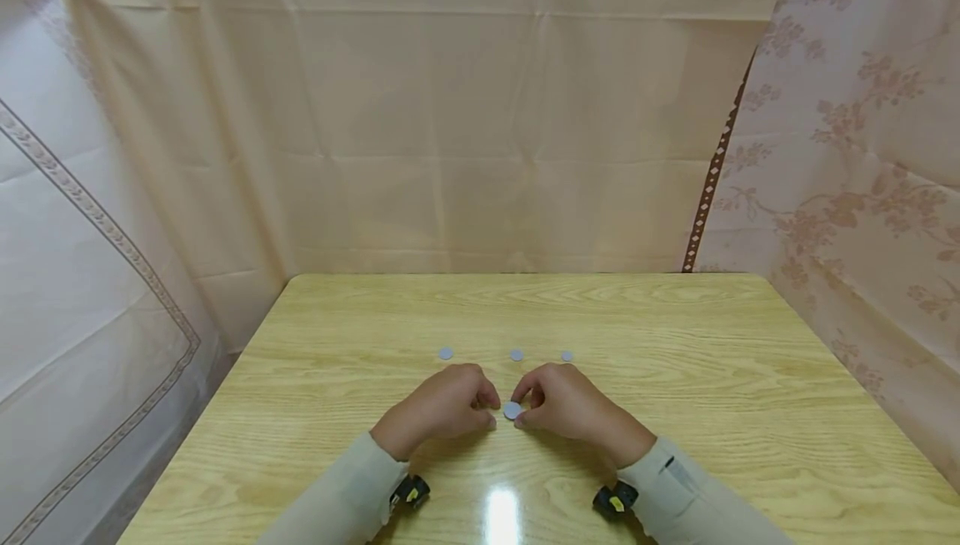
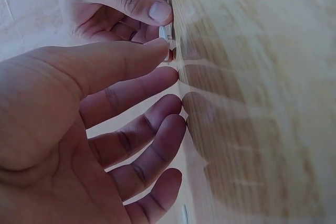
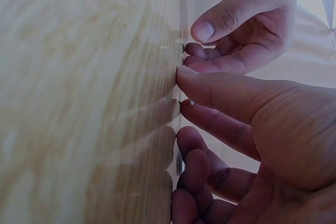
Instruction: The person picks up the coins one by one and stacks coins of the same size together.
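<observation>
A small pale grey disc, coin-like (image 1: pixel 512 411), lies at the table's middle between the two hands. My right hand (image 1: pixel 567 402) has its thumb and index finger at opposite edges of this disc, pinching it at the tabletop. My left hand (image 1: pixel 456 401) is just left of the disc, fingers relaxed and slightly bent, with nothing held. In the left wrist view the left fingertips (image 2: pixel 173 111) lie close to the wood. Farther back are three more grey discs in a loose row: a left one (image 1: pixel 446 353), a middle one (image 1: pixel 517 355) and a right one (image 1: pixel 567 356).
The wooden table (image 1: pixel 337 320) has rounded far corners. A beige cloth (image 1: pixel 487 128) hangs behind it, with patterned cloth (image 1: pixel 862 153) at the right and pale cloth (image 1: pixel 75 278) at the left. Light glares off the tabletop near the front.
</observation>
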Demonstrator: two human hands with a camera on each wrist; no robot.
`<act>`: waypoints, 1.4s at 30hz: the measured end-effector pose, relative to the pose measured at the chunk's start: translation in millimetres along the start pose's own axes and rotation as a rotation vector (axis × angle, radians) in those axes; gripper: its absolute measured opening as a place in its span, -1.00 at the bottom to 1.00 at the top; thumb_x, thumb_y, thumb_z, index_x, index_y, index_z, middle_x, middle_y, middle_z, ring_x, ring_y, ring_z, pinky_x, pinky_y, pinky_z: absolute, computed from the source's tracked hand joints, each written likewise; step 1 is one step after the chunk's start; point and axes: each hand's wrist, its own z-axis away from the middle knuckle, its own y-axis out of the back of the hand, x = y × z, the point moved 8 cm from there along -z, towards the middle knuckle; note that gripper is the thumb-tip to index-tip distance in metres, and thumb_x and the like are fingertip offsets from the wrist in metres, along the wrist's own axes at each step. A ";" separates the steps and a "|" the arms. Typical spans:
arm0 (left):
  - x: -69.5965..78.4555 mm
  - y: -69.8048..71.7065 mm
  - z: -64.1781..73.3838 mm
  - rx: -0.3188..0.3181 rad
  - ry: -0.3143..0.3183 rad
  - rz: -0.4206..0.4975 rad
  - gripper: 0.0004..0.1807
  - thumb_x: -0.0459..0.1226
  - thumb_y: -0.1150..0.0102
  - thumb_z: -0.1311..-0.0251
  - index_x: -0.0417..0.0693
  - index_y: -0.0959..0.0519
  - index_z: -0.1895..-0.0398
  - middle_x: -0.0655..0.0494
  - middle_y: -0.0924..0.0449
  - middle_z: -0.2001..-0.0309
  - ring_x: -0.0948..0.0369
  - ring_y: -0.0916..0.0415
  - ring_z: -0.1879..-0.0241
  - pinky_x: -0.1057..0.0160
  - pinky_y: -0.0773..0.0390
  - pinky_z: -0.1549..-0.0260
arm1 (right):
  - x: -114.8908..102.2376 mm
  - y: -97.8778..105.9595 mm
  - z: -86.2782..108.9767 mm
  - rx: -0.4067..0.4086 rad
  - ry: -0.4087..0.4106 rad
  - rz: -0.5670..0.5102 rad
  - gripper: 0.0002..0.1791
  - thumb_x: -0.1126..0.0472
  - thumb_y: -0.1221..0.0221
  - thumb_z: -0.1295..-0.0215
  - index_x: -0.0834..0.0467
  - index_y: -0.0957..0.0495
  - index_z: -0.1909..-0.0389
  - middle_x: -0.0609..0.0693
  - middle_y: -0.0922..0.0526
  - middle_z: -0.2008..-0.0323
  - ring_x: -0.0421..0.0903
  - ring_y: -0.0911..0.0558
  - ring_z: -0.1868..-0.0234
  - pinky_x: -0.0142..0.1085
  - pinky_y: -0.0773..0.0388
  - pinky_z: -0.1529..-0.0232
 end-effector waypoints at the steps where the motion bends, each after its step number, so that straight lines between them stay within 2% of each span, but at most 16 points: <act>1: 0.3 0.2 0.2 0.000 -0.001 0.000 -0.85 -0.26 -0.48 -0.18 0.03 -0.82 0.17 0.27 -0.75 0.15 0.34 -0.60 0.18 0.33 -0.60 0.18 | -0.2 0.0 0.0 0.000 0.001 -0.001 -0.79 0.16 -0.51 -0.17 0.04 -0.78 0.17 -0.16 -0.57 0.60 -0.28 -0.39 0.63 -0.41 -0.32 0.57; 32: -4.5 1.4 1.4 -0.013 0.023 0.040 -0.81 -0.23 -0.50 -0.17 0.01 -0.81 0.15 0.24 -0.77 0.12 0.37 -0.63 0.20 0.32 -0.63 0.17 | 0.7 -1.3 -0.3 -0.019 -0.005 -0.030 -0.81 0.19 -0.50 -0.17 0.04 -0.77 0.19 -0.13 -0.57 0.59 -0.26 -0.40 0.61 -0.41 -0.32 0.58; 37: -4.7 7.9 2.2 0.015 0.026 0.027 -0.81 -0.23 -0.47 -0.20 -0.03 -0.81 0.12 0.20 -0.77 0.09 0.31 -0.66 0.20 0.28 -0.64 0.17 | 0.6 -2.0 -0.7 -0.019 -0.003 -0.023 -0.81 0.18 -0.51 -0.17 0.04 -0.77 0.20 -0.13 -0.57 0.58 -0.26 -0.40 0.61 -0.41 -0.32 0.57; 42: -7.1 22.4 3.0 0.044 0.051 0.017 -0.76 -0.22 -0.41 -0.26 -0.08 -0.79 0.05 0.12 -0.76 0.05 0.25 -0.67 0.18 0.20 -0.66 0.15 | 2.0 -2.3 -0.5 -0.029 -0.018 -0.039 -0.81 0.19 -0.50 -0.17 0.04 -0.77 0.20 -0.11 -0.58 0.57 -0.24 -0.42 0.60 -0.40 -0.34 0.57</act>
